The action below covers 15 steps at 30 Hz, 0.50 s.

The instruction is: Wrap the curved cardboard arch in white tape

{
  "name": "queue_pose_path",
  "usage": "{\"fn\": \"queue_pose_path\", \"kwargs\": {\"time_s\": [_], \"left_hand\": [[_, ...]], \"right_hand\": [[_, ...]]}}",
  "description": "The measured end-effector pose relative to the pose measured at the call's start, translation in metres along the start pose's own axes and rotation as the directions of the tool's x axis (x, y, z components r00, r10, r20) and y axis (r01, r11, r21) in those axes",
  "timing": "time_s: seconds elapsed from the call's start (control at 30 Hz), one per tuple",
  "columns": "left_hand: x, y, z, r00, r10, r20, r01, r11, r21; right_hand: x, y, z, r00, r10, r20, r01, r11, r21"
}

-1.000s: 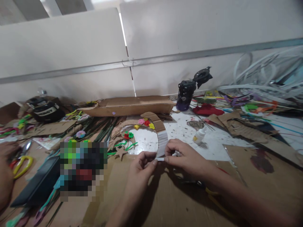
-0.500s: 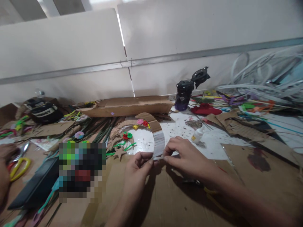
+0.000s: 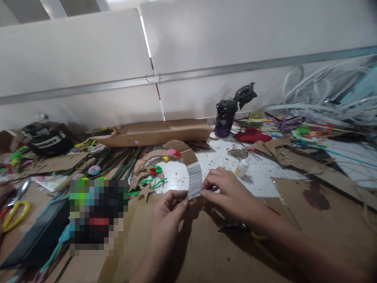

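A curved cardboard strip [image 3: 194, 175], brown and ridged at the top and whitish lower down, stands before me. Its lower end is pinched between the thumb and fingers of my left hand [image 3: 170, 212]. My right hand [image 3: 224, 188] is closed at the strip's lower right edge, thumb against fingertips. Joined to or overlapping the strip is a brown arched piece [image 3: 138, 175] with pink, red, yellow and green small flowers [image 3: 156, 169]. A cardboard star [image 3: 146, 192] lies below them. Under my right forearm, dark-bladed scissors [image 3: 232, 227] with yellow handles lie partly hidden.
A white glue bottle [image 3: 242, 168] stands beyond my right hand. Farther back are a black and purple bottle [image 3: 225, 118] and a long cardboard box [image 3: 159, 135]. Yellow-handled scissors [image 3: 17, 216] lie at left, near another person's hand [image 3: 6, 192]. Craft scraps [image 3: 309, 131] crowd the right.
The whole view has shifted slightly, so things sit a little farther left. Both hands stay at the strip's lower end, with only a small change in its angle.
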<state>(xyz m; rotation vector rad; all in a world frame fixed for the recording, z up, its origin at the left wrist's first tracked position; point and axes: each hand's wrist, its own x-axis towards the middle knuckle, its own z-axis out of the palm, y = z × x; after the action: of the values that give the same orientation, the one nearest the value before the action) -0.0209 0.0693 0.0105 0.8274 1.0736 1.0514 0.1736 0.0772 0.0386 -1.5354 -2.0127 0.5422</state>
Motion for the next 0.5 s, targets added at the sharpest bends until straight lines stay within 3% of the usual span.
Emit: {"fn": "queue_pose_path", "kwargs": {"time_s": [0.5], "left_hand": [[-0.0001, -0.0029, -0.0008, 1.000, 0.000, 0.008, 0.000, 1.000, -0.007]], "right_hand": [[-0.0005, 0.0010, 0.0010, 1.000, 0.008, -0.020, -0.008, 1.000, 0.001]]}}
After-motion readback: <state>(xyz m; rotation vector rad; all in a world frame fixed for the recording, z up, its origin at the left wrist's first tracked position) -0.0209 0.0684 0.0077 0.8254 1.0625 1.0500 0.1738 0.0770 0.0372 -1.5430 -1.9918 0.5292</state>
